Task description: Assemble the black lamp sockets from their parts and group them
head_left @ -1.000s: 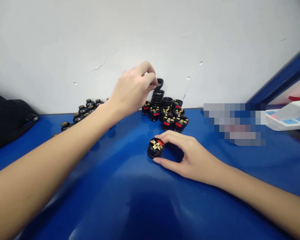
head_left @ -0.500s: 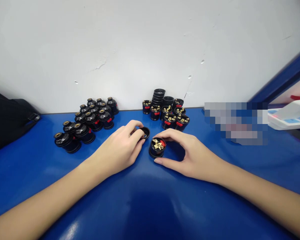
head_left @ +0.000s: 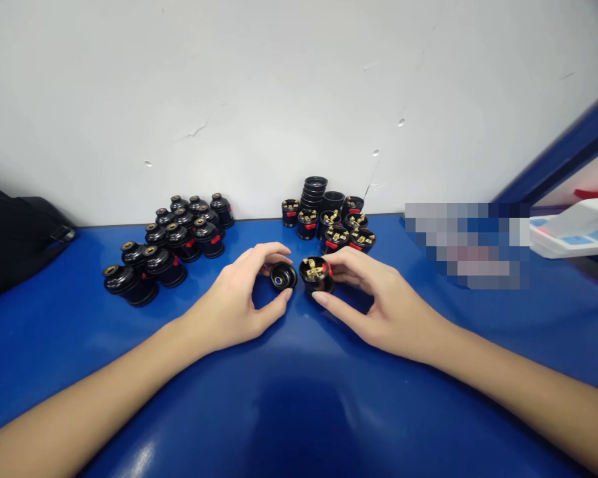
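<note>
Black cap (head_left: 283,275), pinched in the left hand (head_left: 239,299), is now tilting toward the brass-fitted socket base (head_left: 317,275), which the right hand (head_left: 379,302) is gripping and has lifted at frame centre.

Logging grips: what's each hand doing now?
Left hand: closed on a black cap.
Right hand: closed on a black socket base with brass contacts.

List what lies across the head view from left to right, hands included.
Black bag → cluster of closed black sockets → left hand → black cap → open socket base with brass parts → right hand → white device.
</note>
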Available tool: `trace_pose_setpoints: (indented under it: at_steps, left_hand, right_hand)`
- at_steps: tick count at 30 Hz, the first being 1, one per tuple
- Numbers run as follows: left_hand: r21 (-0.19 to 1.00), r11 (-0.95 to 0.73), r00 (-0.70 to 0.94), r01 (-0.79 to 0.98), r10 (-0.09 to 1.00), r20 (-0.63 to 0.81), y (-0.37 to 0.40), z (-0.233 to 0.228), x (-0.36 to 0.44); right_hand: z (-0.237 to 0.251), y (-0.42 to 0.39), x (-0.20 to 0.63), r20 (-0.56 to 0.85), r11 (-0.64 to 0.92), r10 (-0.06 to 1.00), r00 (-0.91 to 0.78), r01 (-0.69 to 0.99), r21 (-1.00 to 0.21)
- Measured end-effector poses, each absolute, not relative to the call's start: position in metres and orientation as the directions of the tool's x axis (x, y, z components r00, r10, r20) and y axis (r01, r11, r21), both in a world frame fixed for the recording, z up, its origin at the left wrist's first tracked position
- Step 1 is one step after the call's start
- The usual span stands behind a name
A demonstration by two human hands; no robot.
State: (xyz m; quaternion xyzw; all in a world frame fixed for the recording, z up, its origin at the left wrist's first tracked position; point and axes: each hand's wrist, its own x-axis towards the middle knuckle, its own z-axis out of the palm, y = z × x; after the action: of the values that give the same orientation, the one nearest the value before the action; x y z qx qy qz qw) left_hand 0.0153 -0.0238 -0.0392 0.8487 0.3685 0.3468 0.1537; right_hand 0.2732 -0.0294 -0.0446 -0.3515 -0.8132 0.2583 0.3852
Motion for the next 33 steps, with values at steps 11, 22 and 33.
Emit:
trace_pose_setpoints:
  at_steps: [11, 22, 33]
  left_hand:
    - [0.646, -0.639, 0.523, 0.417, 0.750, 0.405, -0.024, -0.039, 0.013]
    - [0.682, -0.526, 0.479, 0.508, 0.831, 0.283, -0.029, -0.032, 0.021]
    - [0.731, -0.474, 0.497, 0.490, 0.841, 0.213, -0.031, -0.023, 0.026]
  right_hand:
    - [-0.044, -0.027, 0.276, 0.557, 0.746, 0.665, -0.498, 0.462, -0.479]
    - [-0.045, -0.027, 0.275, 0.658, 0.824, 0.562, -0.501, 0.416, -0.386]
    - [-0.041, -0.031, 0.273, 0.675, 0.849, 0.528, -0.515, 0.344, -0.401]
